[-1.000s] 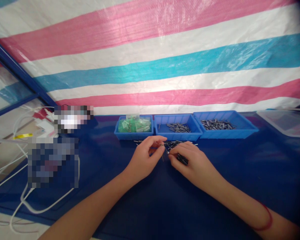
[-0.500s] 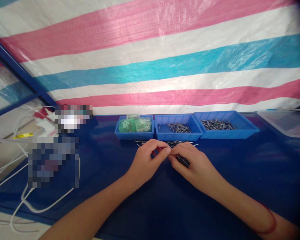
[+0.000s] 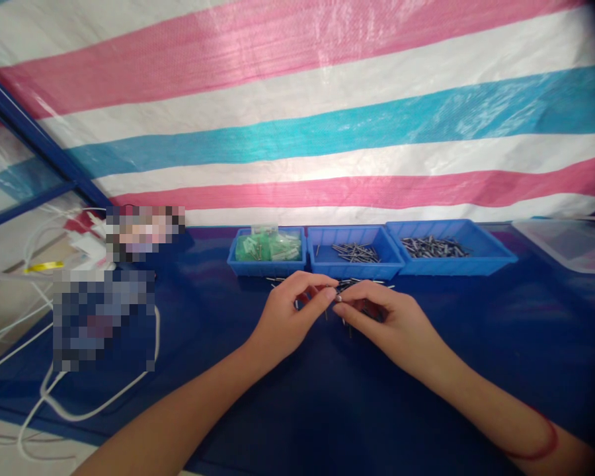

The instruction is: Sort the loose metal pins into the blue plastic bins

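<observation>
Pinched: left hand [image 3: 285,318] and right hand [image 3: 389,325] both close fingertips on one pin [image 3: 338,298]; pin pile [image 3: 364,284] lies just beyond, nearer the right hand.

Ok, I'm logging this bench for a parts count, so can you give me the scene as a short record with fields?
left hand: fingers curled, tips meeting the right hand's; grip unclear
right hand: pinches a small metal pin
loose pins: heap on the blue mat, just behind both hands
bins: three blue, in a row; left bin holds green parts, middle bin and right bin hold metal pins
far left: white cables
</observation>
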Demonstrator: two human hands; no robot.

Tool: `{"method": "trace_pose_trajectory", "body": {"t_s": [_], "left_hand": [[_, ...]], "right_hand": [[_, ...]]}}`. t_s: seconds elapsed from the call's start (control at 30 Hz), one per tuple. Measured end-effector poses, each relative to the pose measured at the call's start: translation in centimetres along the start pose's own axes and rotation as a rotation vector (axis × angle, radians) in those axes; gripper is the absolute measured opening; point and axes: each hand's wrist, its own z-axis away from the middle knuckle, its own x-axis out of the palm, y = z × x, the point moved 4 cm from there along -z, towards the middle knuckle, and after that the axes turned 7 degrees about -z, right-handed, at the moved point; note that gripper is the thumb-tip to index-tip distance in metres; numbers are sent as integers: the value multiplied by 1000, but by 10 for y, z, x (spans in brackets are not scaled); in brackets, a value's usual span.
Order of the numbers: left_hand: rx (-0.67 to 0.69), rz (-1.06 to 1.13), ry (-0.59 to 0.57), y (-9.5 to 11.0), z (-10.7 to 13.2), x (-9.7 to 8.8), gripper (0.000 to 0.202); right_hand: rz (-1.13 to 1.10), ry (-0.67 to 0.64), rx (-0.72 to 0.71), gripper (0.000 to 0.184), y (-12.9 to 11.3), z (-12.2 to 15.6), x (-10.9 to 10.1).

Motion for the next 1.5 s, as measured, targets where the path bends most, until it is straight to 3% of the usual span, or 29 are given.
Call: {"method": "trace_pose_trajectory", "body": {"t_s": [0.23,0.4,0.5,0.6,0.67,0.77,0.87,1.0,1.2,1.33,1.5], "left_hand": [[-28,-27,-19,-4,-2,0,21],[112,-249,-184,8,-1,5,26],[202,-465,-204,8,0,3,26],[225,-726,-195,-1,0,-1,32],[222,-835,-215,-7,-1,-2,32],[223,-897,-262,-12,-1,-1,28],[227,-884,-303,-13,-2,1,26],[228,-836,-326,-12,-4,1,25],[239,-894,-237,-8,-2,1,29],[281,-965,-260,-9,-2,4,28],[321,-994,-326,-10,-8,3,18]], "right_hand": [[15,84,-20,13,-6,1,-9],[138,91,-95,32,-10,-1,-18],[248,230,-108,29,-7,-8,-43],[401,475,-49,23,0,-14,-84],[534,556,22,27,8,-16,-109],[740,567,46,34,23,-19,-134],[878,500,73,38,42,-23,-141],[943,502,77,42,47,-25,-132],[852,431,-108,29,23,-25,-94],[764,266,-243,24,8,-19,-60],[615,75,-240,17,0,-10,-31]]}}
